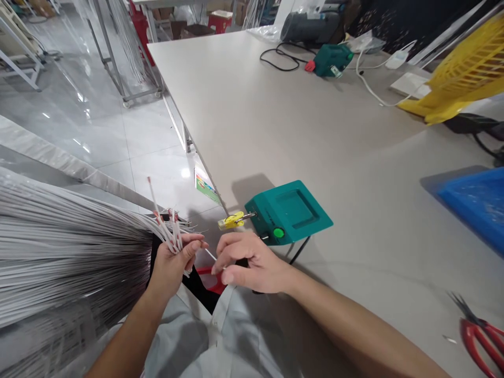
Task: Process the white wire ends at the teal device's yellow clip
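Observation:
A bundle of thin white wires (172,239) with reddish ends pointing up is gripped in my left hand (173,262), thumb pressed across them. One white wire (210,254) crosses the gap from there to the curled fingers of my right hand (252,262), which appear to pinch it; its far end is hidden. Just beyond my right hand sits a green tester box (291,210) with a round green button. A yellow clip (231,221) sticks out from its left side over the table edge.
Long white wires (71,247) hang in a thick mass at my left. On the table (244,115) lie red-handled scissors (478,331), a blue tray (476,205), a yellow basket-like thing (464,68), a second green box (331,59) and cables. A wheeled rack (114,58) stands beyond.

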`<state>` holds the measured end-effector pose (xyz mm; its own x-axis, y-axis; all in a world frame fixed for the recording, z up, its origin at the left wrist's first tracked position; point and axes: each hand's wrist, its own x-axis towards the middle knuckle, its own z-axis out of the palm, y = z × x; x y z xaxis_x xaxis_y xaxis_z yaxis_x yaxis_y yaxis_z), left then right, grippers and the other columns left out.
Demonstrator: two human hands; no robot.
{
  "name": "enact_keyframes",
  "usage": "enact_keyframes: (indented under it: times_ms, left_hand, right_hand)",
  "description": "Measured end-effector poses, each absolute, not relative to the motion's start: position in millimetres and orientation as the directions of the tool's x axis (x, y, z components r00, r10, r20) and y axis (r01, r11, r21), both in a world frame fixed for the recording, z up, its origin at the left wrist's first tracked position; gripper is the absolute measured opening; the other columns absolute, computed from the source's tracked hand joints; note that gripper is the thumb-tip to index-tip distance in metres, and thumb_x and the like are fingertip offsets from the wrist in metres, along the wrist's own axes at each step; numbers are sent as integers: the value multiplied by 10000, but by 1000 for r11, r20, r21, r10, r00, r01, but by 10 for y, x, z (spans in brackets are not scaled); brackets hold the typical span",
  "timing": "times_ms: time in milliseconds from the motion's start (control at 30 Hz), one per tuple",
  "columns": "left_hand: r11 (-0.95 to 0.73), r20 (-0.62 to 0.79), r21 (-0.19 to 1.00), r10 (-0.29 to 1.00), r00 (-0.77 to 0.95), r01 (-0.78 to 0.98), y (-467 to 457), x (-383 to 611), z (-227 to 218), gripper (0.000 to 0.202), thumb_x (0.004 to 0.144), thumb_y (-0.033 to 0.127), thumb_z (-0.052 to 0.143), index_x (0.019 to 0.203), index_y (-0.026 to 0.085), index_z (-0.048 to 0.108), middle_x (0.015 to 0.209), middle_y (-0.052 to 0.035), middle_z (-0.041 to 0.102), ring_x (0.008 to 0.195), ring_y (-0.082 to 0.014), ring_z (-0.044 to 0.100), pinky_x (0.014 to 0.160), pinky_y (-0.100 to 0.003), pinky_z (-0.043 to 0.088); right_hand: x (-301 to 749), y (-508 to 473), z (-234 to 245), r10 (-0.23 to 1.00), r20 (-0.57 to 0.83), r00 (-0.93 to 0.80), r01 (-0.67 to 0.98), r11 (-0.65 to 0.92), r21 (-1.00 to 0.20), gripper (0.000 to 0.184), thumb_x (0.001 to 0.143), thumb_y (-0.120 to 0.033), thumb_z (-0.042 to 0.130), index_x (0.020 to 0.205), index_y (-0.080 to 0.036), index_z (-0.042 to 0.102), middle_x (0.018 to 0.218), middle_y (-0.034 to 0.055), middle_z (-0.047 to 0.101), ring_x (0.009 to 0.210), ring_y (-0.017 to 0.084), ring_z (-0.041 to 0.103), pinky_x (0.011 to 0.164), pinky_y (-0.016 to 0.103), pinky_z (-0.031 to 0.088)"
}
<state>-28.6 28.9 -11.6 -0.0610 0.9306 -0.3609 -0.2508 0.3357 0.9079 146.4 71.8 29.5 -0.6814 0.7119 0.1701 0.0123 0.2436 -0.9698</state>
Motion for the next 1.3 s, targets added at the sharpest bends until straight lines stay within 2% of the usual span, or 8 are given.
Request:
enact_keyframes:
  times_ms: [167, 333, 533, 767, 933, 1033, 1200, 1300]
  left_hand:
    - [313, -318, 944, 947, -38, -109, 286, -208, -2, 190, 677, 319, 692, 694, 133, 656, 440, 50, 447, 413, -65, 339, 398, -205, 269]
    - [308, -309, 950, 951, -1, 50, 254, -74, 54, 417, 688, 375, 654, 417, 169, 413, 399, 53, 362, 408, -67, 292, 393, -214, 254]
    - [301, -304, 947, 953, 13, 110, 243, -41, -18, 386, 716, 397, 610, 466, 177, 413, 439, 50, 386, 439, -77, 319, 407, -209, 278]
    - [277, -280, 960, 956, 89, 41, 253, -111, -40, 310, 739, 396, 608, 561, 144, 575, 464, 23, 483, 459, -94, 433, 471, -223, 374]
    - [277, -346, 918, 910, -230, -283, 286, -144, -121, 324, 752, 420, 597, 856, 124, 679, 719, -70, 687, 594, -150, 602, 582, -281, 477]
    - [219, -326, 927, 873, -363, -306, 285, -126, -120, 324, 742, 403, 616, 937, 153, 679, 819, -60, 696, 535, -97, 539, 497, -229, 424]
    - [223, -272, 958, 901, -337, -178, 248, -82, -69, 354, 745, 376, 622, 1030, 172, 670, 601, 23, 589, 456, -63, 389, 433, -203, 335]
    - [203, -265, 957, 903, -338, -206, 265, -92, -66, 327, 751, 374, 614, 997, 170, 679, 680, 2, 609, 448, -52, 378, 417, -202, 323]
  right_hand:
    - [1384, 733, 292, 850, 249, -465, 190, 371, -909, 167, 807, -280, 574, 802, -166, 696, 721, 44, 622, 665, 123, 574, 609, 240, 464]
    - [1250, 697, 229, 868, 230, -441, 282, 377, -882, 142, 807, -215, 553, 787, -187, 690, 742, 32, 629, 684, 116, 579, 630, 227, 459]
    - [1242, 666, 200, 887, 199, -417, 357, 361, -861, 131, 778, -185, 547, 683, -180, 637, 659, 5, 568, 627, 110, 526, 578, 219, 414]
    - [1253, 658, 109, 921, 182, -344, 232, 272, -934, 267, 848, -239, 502, 597, -178, 568, 580, 0, 559, 607, 123, 535, 608, 238, 426]
    - [1284, 675, 87, 934, 159, -320, 212, 234, -949, 213, 849, -257, 501, 663, -186, 577, 675, 17, 633, 688, 148, 589, 645, 257, 448]
    - [1289, 674, 99, 915, 175, -364, 284, 287, -915, 201, 849, -236, 487, 671, -182, 561, 688, 23, 627, 668, 140, 574, 644, 255, 446]
    - [1311, 682, 116, 875, 228, -427, 299, 374, -878, 141, 838, -212, 501, 718, -189, 571, 708, 24, 634, 668, 135, 574, 642, 256, 453]
    - [1379, 730, 159, 914, 269, -304, 244, 348, -905, 98, 834, -200, 512, 766, -195, 583, 745, 30, 641, 684, 142, 591, 639, 264, 469]
